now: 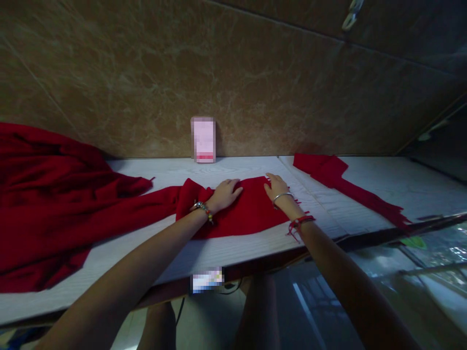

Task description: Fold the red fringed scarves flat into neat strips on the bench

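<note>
A red fringed scarf (251,209) lies spread over the pale wood-grain table in front of me. My left hand (224,194) rests flat on its left part, beside a bunched fold, with the fingers stretched out. On the fringed right end lies my right hand (277,188), fingers spread and pressed lightly on the cloth. From the fold, red fabric runs left to a large heap of red cloth (47,204). Whether the heap and the scarf are one piece I cannot tell. Both wrists wear bracelets.
A second folded red strip (339,180) with a fringed end lies at the right. A pink, blurred-out phone-like object (204,140) leans on the brown marbled wall (146,73). The table's front edge (251,260) runs close to my legs. Clear plastic wrapping (438,253) sits at the lower right.
</note>
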Demonstrator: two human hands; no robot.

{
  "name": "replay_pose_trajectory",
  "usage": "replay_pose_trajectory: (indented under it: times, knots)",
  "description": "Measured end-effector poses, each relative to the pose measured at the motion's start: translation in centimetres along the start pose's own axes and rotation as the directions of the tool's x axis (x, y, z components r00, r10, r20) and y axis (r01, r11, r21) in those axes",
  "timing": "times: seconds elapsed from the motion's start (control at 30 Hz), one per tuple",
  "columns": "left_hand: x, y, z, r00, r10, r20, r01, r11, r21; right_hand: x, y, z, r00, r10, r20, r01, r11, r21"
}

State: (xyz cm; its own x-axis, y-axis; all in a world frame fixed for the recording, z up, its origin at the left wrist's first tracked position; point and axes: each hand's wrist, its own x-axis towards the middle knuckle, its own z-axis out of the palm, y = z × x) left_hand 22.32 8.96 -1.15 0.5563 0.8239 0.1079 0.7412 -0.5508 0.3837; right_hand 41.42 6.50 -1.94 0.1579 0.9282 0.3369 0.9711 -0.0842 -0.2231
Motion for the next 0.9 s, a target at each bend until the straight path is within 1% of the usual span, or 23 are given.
replay_pose_trajectory:
  times: [0.07, 0.13, 0.2, 0.27, 0.33, 0.43, 0.5, 0.53, 0.67, 0.73, 0.9]
  knots:
    - [0.9, -0.1, -0.6, 0.998, -0.062, 0.017, 0.062, 0.998, -0.004, -0.2, 0.5, -1.1, 0.995, 0.092, 0.050, -0.089, 0.995, -0.047]
    - [1.6, -0.4, -1.2, 0.996, -0.078, 0.045, 0.078, 0.997, -0.002, -0.4, 0.9, -2.1, 0.976, 0.171, 0.136, -0.164, 0.985, -0.061]
    - [1.9, -0.7, -2.0, 0.993, -0.081, 0.088, 0.082, 0.997, -0.007, -0.7, 1.1, -2.7, 0.962, 0.192, 0.193, -0.189, 0.981, -0.035]
    - [2.1, -1.0, -2.8, 0.990, -0.068, 0.126, 0.071, 0.997, -0.019, -0.8, 1.2, -3.0, 0.965, 0.181, 0.189, -0.184, 0.983, -0.001]
    - [2.3, -1.1, -3.7, 0.991, -0.039, 0.129, 0.047, 0.997, -0.061, -0.9, 1.3, -3.0, 0.974, 0.168, 0.152, -0.176, 0.984, 0.038]
    - [2.9, -1.0, -4.3, 0.998, -0.017, 0.053, 0.026, 0.985, -0.171, -0.8, 1.4, -2.7, 0.983, 0.157, 0.092, -0.167, 0.979, 0.118]
    - [3.3, -0.9, -4.0, 0.999, -0.038, 0.007, 0.038, 0.978, -0.206, -0.9, 1.6, -2.5, 0.986, 0.154, 0.062, -0.162, 0.974, 0.157]
    - [3.5, -0.9, -3.7, 0.999, -0.050, 0.003, 0.049, 0.978, -0.203, -0.9, 1.6, -2.4, 0.986, 0.159, 0.058, -0.166, 0.973, 0.159]
    - [3.8, -1.0, -1.9, 0.998, -0.056, 0.024, 0.059, 0.981, -0.183, -1.3, 1.7, -2.2, 0.978, 0.183, 0.103, -0.193, 0.977, 0.096]
    - [3.9, -1.1, -1.3, 0.999, -0.044, 0.031, 0.049, 0.983, -0.179, -1.5, 1.6, -2.2, 0.977, 0.178, 0.117, -0.188, 0.979, 0.075]
    - [4.1, -1.8, -1.1, 0.999, -0.013, 0.042, 0.020, 0.987, -0.157, -1.5, 1.8, -2.1, 0.981, 0.133, 0.140, -0.139, 0.990, 0.036]
